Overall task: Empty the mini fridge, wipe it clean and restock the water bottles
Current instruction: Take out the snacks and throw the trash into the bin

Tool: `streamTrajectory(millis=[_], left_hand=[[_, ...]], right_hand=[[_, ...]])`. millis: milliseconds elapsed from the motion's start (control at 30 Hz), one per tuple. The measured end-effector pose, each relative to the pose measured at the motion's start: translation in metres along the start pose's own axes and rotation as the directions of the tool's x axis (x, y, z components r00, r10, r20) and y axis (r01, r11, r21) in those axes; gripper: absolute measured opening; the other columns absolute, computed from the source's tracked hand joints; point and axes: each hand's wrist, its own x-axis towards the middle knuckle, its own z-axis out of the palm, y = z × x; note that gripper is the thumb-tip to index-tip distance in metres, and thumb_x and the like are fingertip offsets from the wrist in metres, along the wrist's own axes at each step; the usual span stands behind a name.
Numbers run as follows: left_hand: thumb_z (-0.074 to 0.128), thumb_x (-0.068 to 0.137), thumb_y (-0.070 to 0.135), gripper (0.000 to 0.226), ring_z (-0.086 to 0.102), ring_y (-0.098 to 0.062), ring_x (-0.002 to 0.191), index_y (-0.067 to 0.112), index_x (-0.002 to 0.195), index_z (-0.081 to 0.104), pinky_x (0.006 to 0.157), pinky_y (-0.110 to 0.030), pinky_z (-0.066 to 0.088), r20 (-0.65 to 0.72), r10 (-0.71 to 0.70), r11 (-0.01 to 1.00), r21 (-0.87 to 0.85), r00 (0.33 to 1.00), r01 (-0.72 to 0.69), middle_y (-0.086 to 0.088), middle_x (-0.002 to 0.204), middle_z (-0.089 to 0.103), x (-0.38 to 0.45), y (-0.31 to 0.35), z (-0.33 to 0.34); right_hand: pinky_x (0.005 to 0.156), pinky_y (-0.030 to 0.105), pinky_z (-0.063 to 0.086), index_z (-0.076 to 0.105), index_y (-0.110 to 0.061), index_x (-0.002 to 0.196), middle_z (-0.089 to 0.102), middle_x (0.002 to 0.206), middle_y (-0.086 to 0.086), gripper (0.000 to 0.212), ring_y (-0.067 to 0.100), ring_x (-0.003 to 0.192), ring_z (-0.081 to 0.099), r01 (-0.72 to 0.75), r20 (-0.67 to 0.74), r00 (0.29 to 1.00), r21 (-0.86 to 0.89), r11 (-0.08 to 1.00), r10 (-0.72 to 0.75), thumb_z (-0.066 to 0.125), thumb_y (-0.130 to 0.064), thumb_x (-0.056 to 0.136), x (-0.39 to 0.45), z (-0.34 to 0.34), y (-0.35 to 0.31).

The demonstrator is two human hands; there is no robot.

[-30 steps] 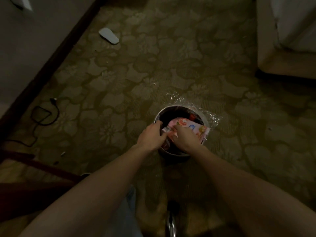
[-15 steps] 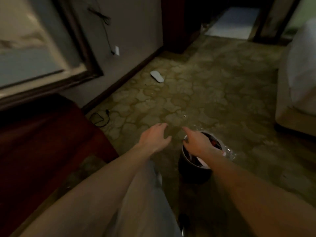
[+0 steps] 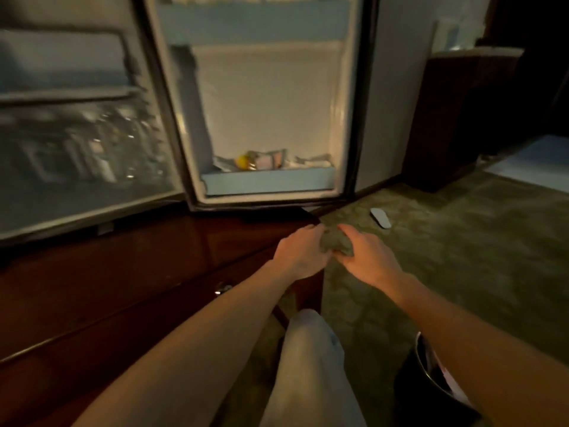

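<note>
The mini fridge (image 3: 77, 204) stands open on a dark wooden dresser (image 3: 123, 288). Blurred clear water bottles (image 3: 101, 155) fill its compartment at the left. Its door (image 3: 264, 103) is swung wide. The door's bottom shelf (image 3: 268, 181) holds a few small packets (image 3: 261, 160), one yellow. Over the dresser's right corner, my left hand (image 3: 300, 252) and my right hand (image 3: 366, 257) meet. Both are closed around what looks like a crumpled grey-green cloth (image 3: 335, 243).
A dark waste bin (image 3: 431, 380) with a plastic liner stands on the patterned carpet at the lower right, under my right forearm. A white slipper (image 3: 381, 217) lies on the carpet near the wall. My knee (image 3: 308, 365) is low in the middle. A dark cabinet (image 3: 462, 118) stands at the right.
My view swung up from the bin to the open fridge. Both hands left the bin, where they pressed in a pink packet, rose to the dresser corner and closed together.
</note>
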Motion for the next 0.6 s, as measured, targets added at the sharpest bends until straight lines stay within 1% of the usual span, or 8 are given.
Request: streamTrajectory(millis=[67,200,300,400,433,500,567,600], left_hand=[[0.055,0.091,0.044,0.048,0.052,-0.025,0.124,0.030,0.136,0.046,0.098,-0.044,0.045,-0.048,-0.024,1.000,-0.004,0.999,0.024,0.003,0.135,0.054,-0.012,-0.009,-0.024],[0.057,0.090,0.042,0.040,0.058,-0.023,0.116,0.030,0.127,0.053,0.094,-0.044,0.049,-0.152,-0.085,0.995,-0.056,0.985,0.078,0.004,0.127,0.060,-0.035,-0.026,-0.064],[0.057,0.092,0.039,0.036,0.059,-0.023,0.112,0.026,0.126,0.054,0.090,-0.043,0.051,-0.183,-0.079,0.997,0.010,0.980,0.082,0.002,0.125,0.060,-0.047,-0.040,-0.089],[0.056,0.094,0.040,0.042,0.056,-0.022,0.117,0.025,0.133,0.050,0.089,-0.039,0.050,-0.230,-0.067,0.991,0.099,0.971,0.092,0.002,0.131,0.057,-0.048,-0.055,-0.112],[0.056,0.095,0.039,0.044,0.055,-0.022,0.119,0.024,0.135,0.049,0.088,-0.038,0.048,-0.249,-0.058,0.988,0.121,0.967,0.091,0.003,0.133,0.055,-0.046,-0.059,-0.120],[0.055,0.095,0.037,0.044,0.054,-0.023,0.119,0.023,0.136,0.048,0.086,-0.037,0.047,-0.295,-0.026,0.985,0.156,0.955,0.074,0.002,0.135,0.053,-0.041,-0.064,-0.135],[0.056,0.095,0.034,0.041,0.056,-0.024,0.116,0.021,0.133,0.048,0.085,-0.038,0.048,-0.347,0.000,0.983,0.175,0.938,0.065,0.000,0.132,0.055,-0.033,-0.068,-0.149],[0.057,0.095,0.032,0.040,0.057,-0.024,0.114,0.021,0.132,0.048,0.084,-0.038,0.048,-0.370,0.005,0.982,0.176,0.929,0.065,-0.001,0.130,0.056,-0.027,-0.070,-0.155]], right_hand=[[0.091,0.040,0.050,0.033,-0.032,0.145,0.055,0.134,0.003,0.060,0.026,0.121,0.053,0.043,-0.006,0.999,-0.009,0.999,-0.043,0.054,-0.050,0.092,0.006,-0.007,-0.024],[0.087,0.040,0.053,0.034,-0.036,0.142,0.060,0.127,-0.001,0.058,0.022,0.114,0.058,0.119,-0.061,0.991,0.008,0.993,-0.119,0.054,-0.053,0.090,0.015,-0.022,-0.062],[0.082,0.038,0.055,0.034,-0.035,0.142,0.061,0.119,0.000,0.057,0.021,0.104,0.062,0.149,-0.112,0.983,-0.001,0.989,-0.148,0.052,-0.054,0.090,0.026,-0.032,-0.085],[0.078,0.033,0.055,0.035,-0.031,0.144,0.058,0.122,0.003,0.055,0.020,0.098,0.061,0.153,-0.157,0.975,-0.044,0.987,-0.158,0.051,-0.050,0.094,0.039,-0.043,-0.100],[0.079,0.033,0.053,0.036,-0.030,0.143,0.057,0.123,0.004,0.053,0.020,0.100,0.061,0.163,-0.180,0.969,-0.046,0.986,-0.169,0.051,-0.047,0.095,0.045,-0.047,-0.104],[0.087,0.034,0.049,0.040,-0.025,0.142,0.056,0.127,0.005,0.049,0.023,0.113,0.056,0.171,-0.228,0.958,-0.034,0.985,-0.174,0.052,-0.039,0.097,0.058,-0.056,-0.111],[0.095,0.036,0.045,0.044,-0.021,0.139,0.055,0.130,0.006,0.045,0.024,0.123,0.049,0.149,-0.262,0.953,-0.026,0.988,-0.151,0.053,-0.033,0.097,0.074,-0.067,-0.115],[0.096,0.037,0.044,0.046,-0.020,0.138,0.055,0.131,0.006,0.043,0.025,0.124,0.048,0.135,-0.272,0.952,-0.028,0.990,-0.137,0.053,-0.032,0.097,0.083,-0.071,-0.115]])
